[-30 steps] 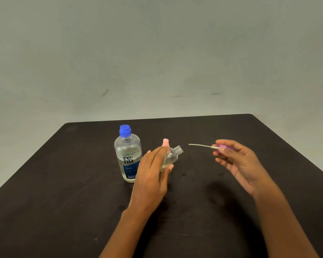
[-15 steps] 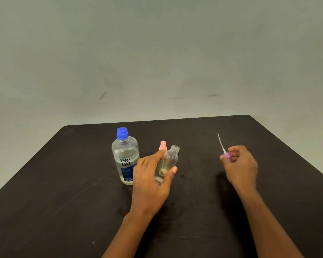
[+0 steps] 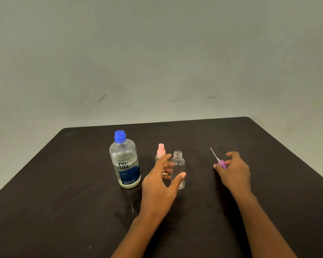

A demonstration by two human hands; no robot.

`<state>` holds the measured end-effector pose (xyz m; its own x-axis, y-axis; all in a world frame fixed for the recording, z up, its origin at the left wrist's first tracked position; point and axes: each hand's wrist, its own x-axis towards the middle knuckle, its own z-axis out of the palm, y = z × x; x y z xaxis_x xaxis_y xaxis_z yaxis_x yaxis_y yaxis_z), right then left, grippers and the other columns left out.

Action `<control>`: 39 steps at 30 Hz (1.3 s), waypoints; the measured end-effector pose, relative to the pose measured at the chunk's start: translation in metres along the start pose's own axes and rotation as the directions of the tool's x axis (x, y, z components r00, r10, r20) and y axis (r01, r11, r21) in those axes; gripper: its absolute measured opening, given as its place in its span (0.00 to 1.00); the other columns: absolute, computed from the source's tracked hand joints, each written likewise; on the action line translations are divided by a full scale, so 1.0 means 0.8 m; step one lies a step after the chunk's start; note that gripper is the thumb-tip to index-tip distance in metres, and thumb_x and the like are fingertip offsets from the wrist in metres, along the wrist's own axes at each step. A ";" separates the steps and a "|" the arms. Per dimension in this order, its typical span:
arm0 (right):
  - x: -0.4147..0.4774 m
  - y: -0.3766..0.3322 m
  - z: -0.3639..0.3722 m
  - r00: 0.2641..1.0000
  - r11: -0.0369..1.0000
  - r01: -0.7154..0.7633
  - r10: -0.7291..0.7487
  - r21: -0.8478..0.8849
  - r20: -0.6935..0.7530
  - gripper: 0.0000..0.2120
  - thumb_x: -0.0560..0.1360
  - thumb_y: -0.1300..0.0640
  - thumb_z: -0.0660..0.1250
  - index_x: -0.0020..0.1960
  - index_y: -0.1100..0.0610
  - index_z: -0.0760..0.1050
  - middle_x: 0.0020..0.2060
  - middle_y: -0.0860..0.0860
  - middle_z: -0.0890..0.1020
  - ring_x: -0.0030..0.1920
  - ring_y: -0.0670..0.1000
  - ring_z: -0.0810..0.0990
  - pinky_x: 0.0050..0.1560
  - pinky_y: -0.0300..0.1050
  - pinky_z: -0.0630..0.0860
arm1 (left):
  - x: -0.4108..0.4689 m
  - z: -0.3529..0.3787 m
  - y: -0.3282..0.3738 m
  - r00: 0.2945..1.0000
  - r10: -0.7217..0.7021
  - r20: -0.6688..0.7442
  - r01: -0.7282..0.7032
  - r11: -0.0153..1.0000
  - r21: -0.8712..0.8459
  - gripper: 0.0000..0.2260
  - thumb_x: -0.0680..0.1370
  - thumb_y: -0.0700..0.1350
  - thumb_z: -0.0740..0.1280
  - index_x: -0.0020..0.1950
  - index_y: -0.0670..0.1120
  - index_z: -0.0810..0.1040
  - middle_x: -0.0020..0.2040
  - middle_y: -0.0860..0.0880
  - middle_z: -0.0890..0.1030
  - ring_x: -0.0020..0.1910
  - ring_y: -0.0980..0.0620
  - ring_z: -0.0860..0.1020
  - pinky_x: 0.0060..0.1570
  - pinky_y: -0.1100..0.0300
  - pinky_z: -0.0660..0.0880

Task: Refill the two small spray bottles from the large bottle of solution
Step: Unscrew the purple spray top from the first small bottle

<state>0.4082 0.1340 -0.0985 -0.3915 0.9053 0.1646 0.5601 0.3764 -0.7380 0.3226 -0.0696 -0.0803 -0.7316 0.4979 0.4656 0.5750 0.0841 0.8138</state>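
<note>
Nearest, the left hand (image 3: 158,185) is spread loosely around the open bottle (image 3: 177,169), upright mid-counter (image 3: 63,202); whether it touches is unclear. Empty, thin clear plastic: probably light and tippy, best held at the body. The right hand (image 3: 233,170) pinches the purple sprayer (image 3: 221,163), its tube thin and bendy. Behind stands the pink-capped bottle (image 3: 160,150); beside it the big bottle (image 3: 125,162), heavier, capped blue
</note>
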 end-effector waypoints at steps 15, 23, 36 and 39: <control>0.001 -0.009 -0.004 1.000 1.000 -0.012 0.012 0.021 -0.004 0.22 0.79 0.46 0.61 0.66 0.59 0.67 0.47 0.52 0.78 0.53 0.55 0.76 0.47 0.45 0.66 | 0.034 0.052 0.010 0.997 -0.003 0.081 -0.021 0.957 0.289 0.23 0.74 0.51 0.71 0.66 0.49 0.68 0.53 0.53 0.75 0.51 0.55 0.75 0.55 0.60 0.74; 0.003 -0.009 -0.005 1.000 1.000 -0.014 0.013 0.022 0.023 0.23 0.78 0.48 0.64 0.67 0.59 0.66 0.47 0.52 0.79 0.50 0.53 0.75 0.49 0.45 0.67 | 0.035 0.057 0.007 0.994 -0.045 0.098 0.006 0.931 0.365 0.25 0.75 0.55 0.69 0.68 0.49 0.66 0.59 0.50 0.76 0.55 0.54 0.76 0.56 0.59 0.74; -0.001 -0.010 -0.003 0.995 0.999 0.044 -0.047 -0.030 -0.094 0.21 0.78 0.49 0.62 0.65 0.61 0.68 0.56 0.59 0.77 0.57 0.60 0.72 0.55 0.50 0.67 | 0.017 0.011 0.000 0.937 0.271 -0.219 -0.174 0.908 0.381 0.22 0.69 0.45 0.76 0.59 0.44 0.72 0.48 0.49 0.74 0.44 0.54 0.71 0.43 0.64 0.70; -0.003 -0.013 -0.008 0.982 0.997 0.066 -0.070 -0.025 -0.178 0.20 0.78 0.51 0.63 0.65 0.61 0.69 0.59 0.59 0.75 0.60 0.60 0.70 0.56 0.51 0.67 | 0.022 0.004 -0.009 0.951 0.185 -0.246 -0.108 0.950 0.294 0.27 0.71 0.44 0.74 0.66 0.46 0.67 0.59 0.46 0.74 0.56 0.52 0.72 0.55 0.57 0.74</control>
<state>0.4078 0.1293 -0.0871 -0.2936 0.8975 0.3291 0.5512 0.4402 -0.7087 0.3073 -0.0587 -0.0791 -0.6802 0.2767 0.6788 0.7328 0.2794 0.6204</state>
